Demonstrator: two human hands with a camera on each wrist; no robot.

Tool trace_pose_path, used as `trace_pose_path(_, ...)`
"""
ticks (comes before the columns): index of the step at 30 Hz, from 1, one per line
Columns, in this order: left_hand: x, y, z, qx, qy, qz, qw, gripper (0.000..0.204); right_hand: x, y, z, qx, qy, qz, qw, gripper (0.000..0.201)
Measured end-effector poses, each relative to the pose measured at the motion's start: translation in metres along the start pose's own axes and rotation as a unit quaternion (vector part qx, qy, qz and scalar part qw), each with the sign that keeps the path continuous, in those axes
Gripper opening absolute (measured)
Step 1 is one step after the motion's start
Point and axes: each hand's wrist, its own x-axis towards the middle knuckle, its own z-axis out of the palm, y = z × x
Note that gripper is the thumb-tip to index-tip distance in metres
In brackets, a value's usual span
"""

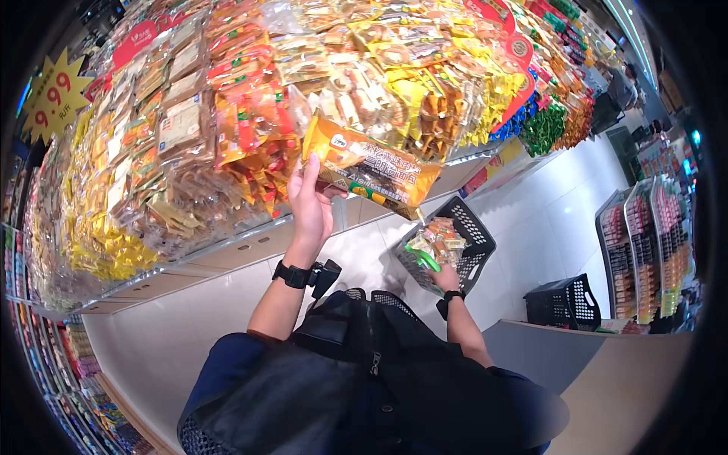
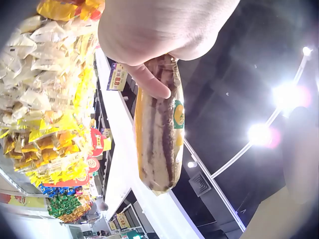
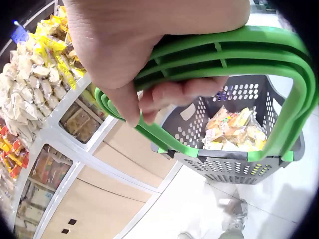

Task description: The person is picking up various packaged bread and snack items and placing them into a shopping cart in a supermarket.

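Observation:
My left hand [image 1: 312, 211] grips the left end of an orange-and-yellow bread packet [image 1: 371, 168], its printed face up, above the floor at the shelf's front edge. In the left wrist view the packet [image 2: 160, 134] shows its clear side with dark and pale layers, and a finger of the left hand [image 2: 162, 30] lies along it. My right hand [image 3: 149, 55] curls round the green handles [image 3: 249, 50] of a dark grey basket [image 3: 219, 167]. Several wrapped snacks [image 3: 234, 130] lie inside that basket.
A long sloping display [image 1: 182, 129] of packaged snacks runs along the far side. Another black basket [image 1: 561, 302] stands on the floor at the right, near a shelf rack [image 1: 644, 243]. A grey counter edge [image 1: 531, 341] is at lower right.

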Motion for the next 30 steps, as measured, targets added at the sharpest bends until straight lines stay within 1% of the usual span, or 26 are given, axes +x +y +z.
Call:
trace_pose_path(1, 0.001, 0.008, -0.007, 0.001, 0.004, 0.02, 1.0, 0.03, -0.003, -0.005, 0.002, -0.001, 0.019, 0.003, 1.0, 0.045)
trace_pose_path(2, 0.002, 0.016, -0.014, 0.002, 0.009, 0.04, 0.999, 0.031, -0.001, -0.012, 0.004, -0.006, 0.02, 0.004, 1.0, 0.045)
trace_pose_path(5, 0.008, 0.033, -0.033, -0.02, 0.017, 0.027, 0.999, 0.031, -0.004, -0.028, 0.005, -0.026, 0.039, 0.038, 0.998, 0.047)
trace_pose_path(6, 0.007, 0.037, -0.039, -0.023, 0.019, 0.021, 0.999, 0.031, -0.005, -0.031, 0.007, -0.024, 0.027, 0.034, 0.999, 0.048)
trace_pose_path(9, 0.005, 0.049, -0.051, -0.027, 0.0, 0.023, 0.999, 0.031, -0.009, -0.042, 0.022, -0.028, 0.043, 0.038, 0.998, 0.05)
trace_pose_path(14, -0.009, 0.068, -0.059, -0.037, -0.011, 0.012, 0.999, 0.032, -0.035, -0.049, 0.047, -0.031, 0.041, 0.083, 0.995, 0.053)
trace_pose_path(15, -0.011, 0.071, -0.06, -0.038, -0.013, 0.016, 0.999, 0.032, -0.039, -0.05, 0.05, -0.017, 0.02, 0.09, 0.996, 0.054)
trace_pose_path(18, -0.016, 0.078, -0.063, -0.033, -0.03, 0.024, 0.999, 0.032, -0.043, -0.06, 0.071, 0.008, 0.049, 0.059, 0.997, 0.059)
trace_pose_path(19, -0.019, 0.08, -0.062, -0.029, -0.024, 0.023, 0.999, 0.032, -0.047, -0.065, 0.074, -0.002, 0.043, 0.072, 0.997, 0.058)
trace_pose_path(22, -0.04, 0.085, -0.053, -0.028, -0.024, 0.029, 0.999, 0.028, -0.079, -0.066, 0.088, -0.021, 0.061, 0.061, 0.996, 0.06)
trace_pose_path(24, -0.048, 0.087, -0.048, -0.022, -0.021, 0.017, 0.999, 0.029, -0.09, -0.073, 0.088, -0.005, 0.041, 0.058, 0.997, 0.063)
trace_pose_path(25, -0.054, 0.083, -0.05, -0.023, -0.032, 0.023, 0.999, 0.029, -0.097, -0.075, 0.089, -0.007, 0.031, 0.064, 0.997, 0.063)
trace_pose_path(26, -0.059, 0.079, -0.054, -0.002, -0.026, -0.003, 1.0, 0.031, -0.106, -0.076, 0.089, -0.009, 0.021, 0.069, 0.997, 0.063)
trace_pose_path(28, -0.073, 0.079, -0.049, 0.029, -0.022, -0.032, 0.999, 0.031, -0.136, -0.087, 0.093, -0.02, 0.063, 0.055, 0.996, 0.063)
trace_pose_path(30, -0.079, 0.071, -0.056, 0.042, -0.053, -0.052, 0.996, 0.03, -0.131, -0.081, 0.104, -0.053, 0.058, 0.053, 0.995, 0.056)
